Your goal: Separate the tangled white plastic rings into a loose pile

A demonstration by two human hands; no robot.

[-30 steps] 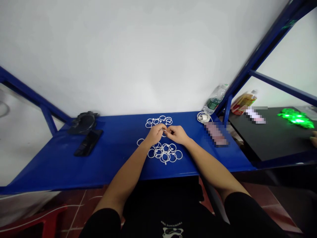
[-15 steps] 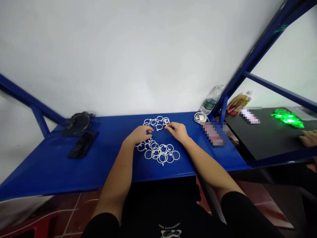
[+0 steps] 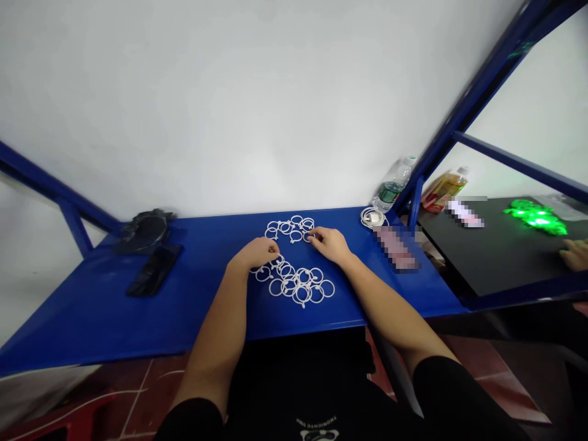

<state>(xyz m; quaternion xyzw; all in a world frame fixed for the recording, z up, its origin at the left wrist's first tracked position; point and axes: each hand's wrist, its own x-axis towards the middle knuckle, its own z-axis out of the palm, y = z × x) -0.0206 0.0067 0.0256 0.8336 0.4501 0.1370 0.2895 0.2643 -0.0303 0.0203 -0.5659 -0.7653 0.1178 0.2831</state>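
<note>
Two groups of white plastic rings lie on the blue table: a far group near the wall and a near pile toward the front edge. My left hand rests at the left end of the near pile, fingers curled down and pinching at a ring there. My right hand reaches to the right side of the far group, its fingertips pressed together on a white ring.
A black phone and a dark bundle lie at the table's left. A coiled white cable and a water bottle stand at the right. Beyond the blue post, a black table holds green glowing items; another person's hand rests there.
My hands were joined over a ring between the groups. They have parted: the left dropped to the near pile, the right moved to the far group with its ring.
</note>
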